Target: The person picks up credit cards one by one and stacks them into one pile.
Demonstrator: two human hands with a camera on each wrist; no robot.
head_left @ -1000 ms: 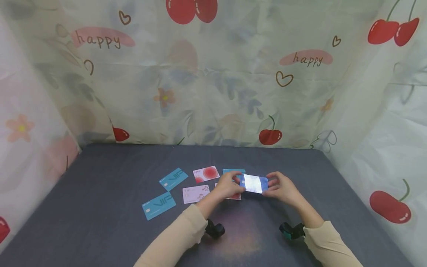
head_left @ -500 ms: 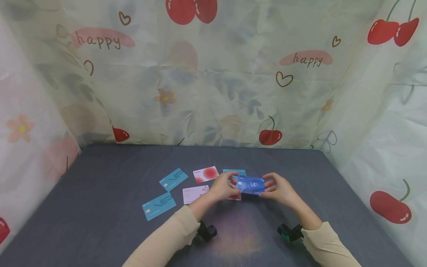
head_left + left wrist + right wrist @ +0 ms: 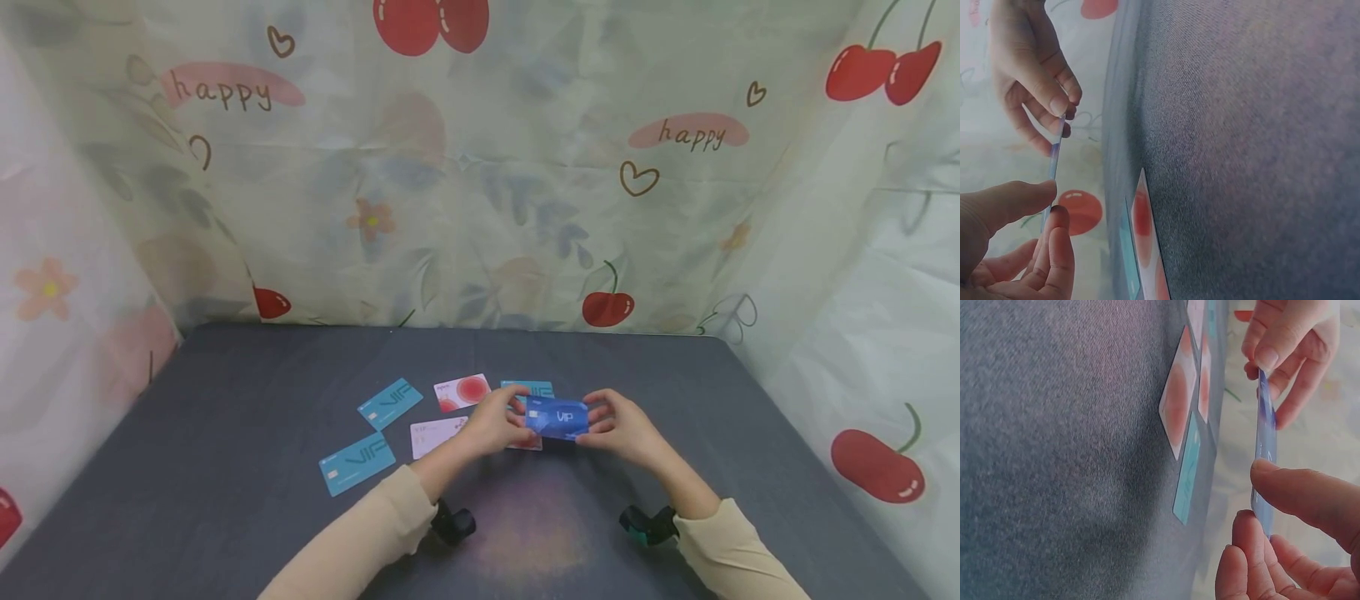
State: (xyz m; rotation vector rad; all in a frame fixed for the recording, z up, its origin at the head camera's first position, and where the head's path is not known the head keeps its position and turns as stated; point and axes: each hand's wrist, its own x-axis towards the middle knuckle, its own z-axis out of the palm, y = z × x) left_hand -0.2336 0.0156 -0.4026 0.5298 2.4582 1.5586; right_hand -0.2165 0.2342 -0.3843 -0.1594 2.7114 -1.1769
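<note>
Grey bench (image 3: 210, 517) below. Left hand (image 3: 495, 422) and right hand (image 3: 626, 427) pinch the blue card (image 3: 557, 417) by opposite ends. Light, stiff, slick, I'd guess: edges suit

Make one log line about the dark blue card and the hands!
left hand: pinches dark blue card at left end; right hand: pinches right end; card: above table; other cards: on table

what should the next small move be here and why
I'd probably lower the dark blue VIP card onto the table, to the right of the rightmost teal card. The left hand and right hand pinch its opposite ends, holding it above the table, while that teal card lies flat.
</note>
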